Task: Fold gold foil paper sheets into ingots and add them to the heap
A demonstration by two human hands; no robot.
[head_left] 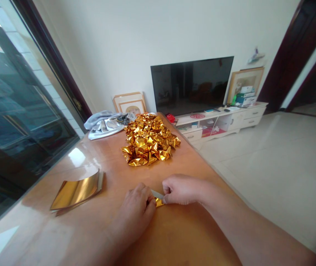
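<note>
A small folded piece of gold foil paper (159,202), with a pale underside showing, lies low over the table between my hands. My left hand (139,207) is closed on its left end, fingers curled over it. At the other end my right hand (178,190) pinches the foil paper between thumb and bent fingers. Much of the piece is hidden under the fingers. To the left rests a stack of flat gold foil sheets (76,190), its right edge curling up. Beyond my hands sits a heap of folded gold foil pieces (149,140).
The brown table (113,177) has a long right edge beside my right arm. Grey cloth (106,123) lies at its far left corner. Past the table stand a white TV cabinet (230,120), a dark television (192,87) and framed pictures (130,103). A glass door (21,92) is left.
</note>
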